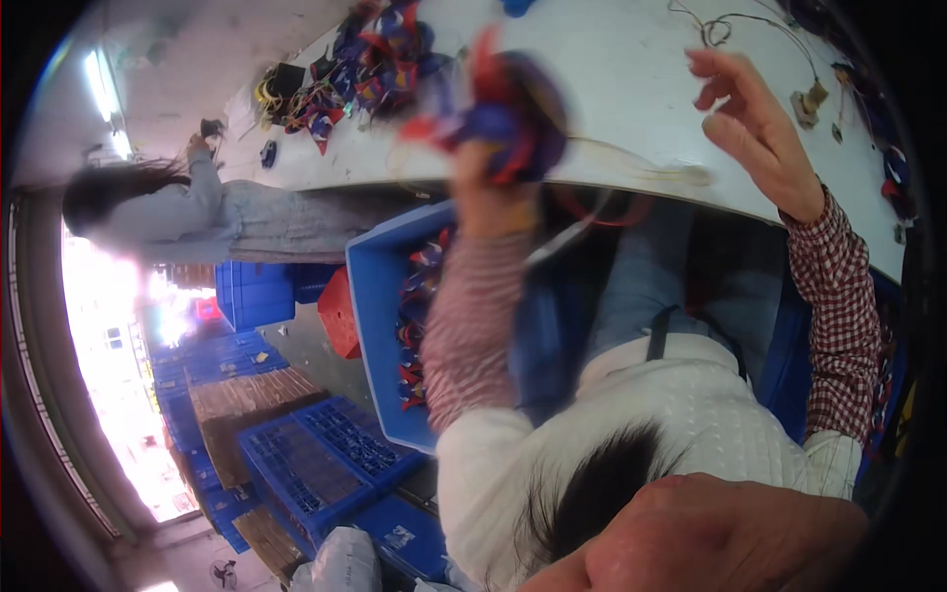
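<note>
My left hand (481,183) is closed around a blue, red and yellow piece (528,109) over the table's near edge. Motion smears the piece, so its exact kind does not show. A thin pale cable (641,166) runs along the white tabletop (612,89) beside it. My right hand (764,133) is raised above the table, its fingers loosely bent and apart, with nothing in them. Under my left forearm, a light-blue bin (380,345) contains several similar blue and red pieces.
More blue and red pieces with wires (380,64) are heaped at the table's far left. A wire with a small connector (811,99) lies at the right. Another person (247,212) works leftward. A red stool (338,311), blue crates (316,459) and cardboard boxes (247,405) stand on the floor.
</note>
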### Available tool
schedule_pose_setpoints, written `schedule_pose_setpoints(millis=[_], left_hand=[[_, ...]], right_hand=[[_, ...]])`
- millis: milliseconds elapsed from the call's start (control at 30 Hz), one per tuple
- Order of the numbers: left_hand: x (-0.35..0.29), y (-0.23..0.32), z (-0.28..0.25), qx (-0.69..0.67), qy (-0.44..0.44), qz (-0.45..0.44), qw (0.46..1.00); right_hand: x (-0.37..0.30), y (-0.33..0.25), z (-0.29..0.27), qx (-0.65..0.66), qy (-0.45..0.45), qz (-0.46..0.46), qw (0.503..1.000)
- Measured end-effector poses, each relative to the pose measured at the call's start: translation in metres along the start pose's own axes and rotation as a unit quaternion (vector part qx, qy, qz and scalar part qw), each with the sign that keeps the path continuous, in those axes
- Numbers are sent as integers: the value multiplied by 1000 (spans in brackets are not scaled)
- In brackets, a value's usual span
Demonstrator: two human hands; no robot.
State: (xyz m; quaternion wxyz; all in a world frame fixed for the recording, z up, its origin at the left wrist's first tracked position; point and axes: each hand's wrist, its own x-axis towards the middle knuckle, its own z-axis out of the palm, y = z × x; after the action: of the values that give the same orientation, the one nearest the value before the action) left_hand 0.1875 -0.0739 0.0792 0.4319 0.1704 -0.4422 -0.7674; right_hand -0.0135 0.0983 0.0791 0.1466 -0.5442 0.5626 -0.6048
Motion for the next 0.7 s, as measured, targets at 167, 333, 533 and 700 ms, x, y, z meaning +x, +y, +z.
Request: schedule_pose_setpoints(millis=[167,333,533,700], left_hand=[[37,110,-169,211,208,116,948],[114,157,-299,407,276,147,859],[209,118,-449,825,20,265,498],[284,107,-481,886,70,104,446]], right_hand=[[-13,49,7,-102,-150,127,975],[-20,84,36,-185,-145,170,957],[-26,135,89,-333,-27,-39,942],[-19,143,124,-345,4,-26,938]])
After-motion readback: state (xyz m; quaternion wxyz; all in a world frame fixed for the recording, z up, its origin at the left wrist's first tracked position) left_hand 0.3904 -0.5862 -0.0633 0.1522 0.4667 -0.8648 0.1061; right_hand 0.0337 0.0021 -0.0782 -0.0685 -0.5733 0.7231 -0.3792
